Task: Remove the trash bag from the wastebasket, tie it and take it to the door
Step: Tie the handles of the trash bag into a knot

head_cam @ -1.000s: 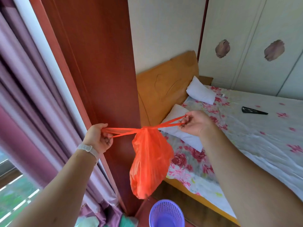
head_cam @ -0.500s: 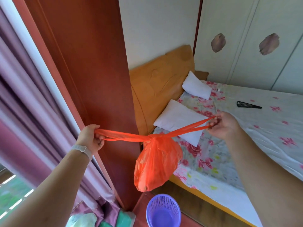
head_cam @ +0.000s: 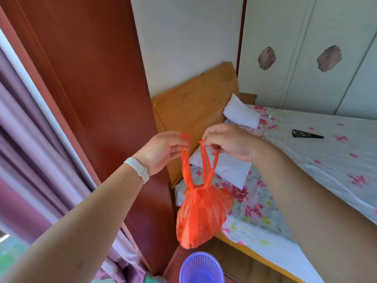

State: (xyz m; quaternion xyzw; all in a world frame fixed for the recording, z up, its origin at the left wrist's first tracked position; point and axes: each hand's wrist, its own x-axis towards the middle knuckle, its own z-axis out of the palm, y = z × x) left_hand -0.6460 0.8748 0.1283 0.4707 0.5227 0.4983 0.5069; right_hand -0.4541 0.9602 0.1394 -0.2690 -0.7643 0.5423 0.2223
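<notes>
An orange trash bag hangs in the air, knotted at its neck, with two handle loops rising from the knot. My left hand, with a white band on the wrist, pinches the left loop. My right hand pinches the right loop. The two hands are close together above the bag. The purple mesh wastebasket stands on the floor right below the bag, with nothing visible inside it.
A red-brown wooden cabinet side rises on the left, purple curtains beyond it. A bed with a floral sheet, two white pillows and a dark object lies to the right, against white wardrobe doors.
My hands, which were pulling the bag's handles far apart sideways, have come together and lifted the loops upright. The knot now sits tight at the bag's neck.
</notes>
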